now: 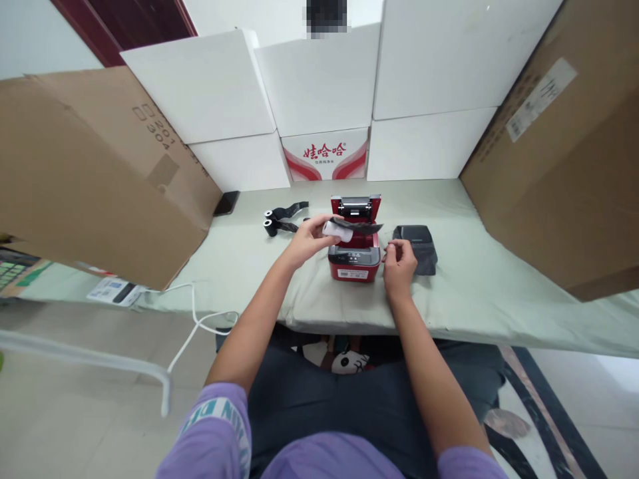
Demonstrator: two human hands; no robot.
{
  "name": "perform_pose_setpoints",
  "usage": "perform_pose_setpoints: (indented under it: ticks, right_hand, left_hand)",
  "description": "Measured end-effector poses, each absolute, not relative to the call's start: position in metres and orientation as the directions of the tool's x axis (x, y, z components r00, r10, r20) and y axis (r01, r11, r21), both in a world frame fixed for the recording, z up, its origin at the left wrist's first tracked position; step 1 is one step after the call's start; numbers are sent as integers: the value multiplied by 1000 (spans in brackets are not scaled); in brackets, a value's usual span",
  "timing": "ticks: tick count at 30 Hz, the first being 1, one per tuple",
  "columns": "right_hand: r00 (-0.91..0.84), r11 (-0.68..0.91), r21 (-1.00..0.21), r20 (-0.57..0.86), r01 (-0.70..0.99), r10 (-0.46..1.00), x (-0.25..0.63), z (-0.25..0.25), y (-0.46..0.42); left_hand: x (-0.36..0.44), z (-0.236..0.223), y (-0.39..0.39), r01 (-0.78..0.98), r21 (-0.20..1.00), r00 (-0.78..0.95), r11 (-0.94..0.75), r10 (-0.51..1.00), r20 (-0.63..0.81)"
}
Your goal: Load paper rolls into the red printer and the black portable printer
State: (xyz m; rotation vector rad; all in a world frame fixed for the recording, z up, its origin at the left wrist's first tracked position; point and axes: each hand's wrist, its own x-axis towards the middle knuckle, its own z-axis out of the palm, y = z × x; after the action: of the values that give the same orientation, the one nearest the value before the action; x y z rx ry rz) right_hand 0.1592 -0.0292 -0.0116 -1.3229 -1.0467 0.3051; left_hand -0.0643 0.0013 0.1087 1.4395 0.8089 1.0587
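My left hand (314,235) is closed around a white paper roll (337,231), held up over the red printer. A dark strip (362,227) of the roll's paper trails off to the right. Below it, the small red printer (353,271) stands on the table with its lid (355,206) raised. My right hand (400,264) is by the printer's right side, thumb and fingers pinched together; whatever is between them is too small to make out. Just behind that hand sits a black device (415,246), partly covered by it.
Two black paper rolls (270,227) with loose tails lie left of the printer. Farther left are a phone (226,203) and a large cardboard box (100,179). Another cardboard box (569,166) stands at right. White boxes (319,86) line the back. A white cable (194,303) hangs over the front edge.
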Motion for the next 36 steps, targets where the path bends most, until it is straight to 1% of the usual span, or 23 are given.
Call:
perform_pose_setpoints:
  ticks: [2,8,11,14,18,21,23,26,31,34,36]
  right_hand:
    - [542,281,-889,446,362,713,159,-12,-29]
    - [542,280,-889,446,363,713,158,-7,-32]
    - [544,274,-889,445,368,712,157,-5,-33]
    - [544,263,-895,430,359,721,157,-6,-32]
    - [544,266,-893,435,363,718,157,-7,-31]
    - [546,261,-895,431,363,718,157,-5,-31]
    - [548,254,-897,424,361,721,157,-5,-32]
    - [545,255,-899,421,356,725,157,-5,-32]
    - [536,254,-899,419,357,732,157,-5,-32]
    - [536,254,-896,425,365,730,157,-5,-32]
    - [541,254,-894,429,369,723,157,-5,-32]
  left_hand:
    - [-61,109,10,-76,990,421,-115,897,137]
    - [-47,107,30,-21,993,433,-118,894,116]
    - [-43,105,38,125,974,478,-190,872,109]
    - [-38,101,47,343,875,514,-341,848,129]
    - [-28,90,59,512,681,589,-524,791,167]
    - [-22,83,66,624,549,604,-557,789,114]
    - [-20,80,69,655,516,597,-552,796,94]
    - [-20,79,70,618,568,610,-544,787,90]
    - [-24,87,72,551,670,657,-498,753,20]
    - [-27,94,75,464,758,679,-459,733,28]
    - [-29,96,77,424,810,639,-405,768,50]
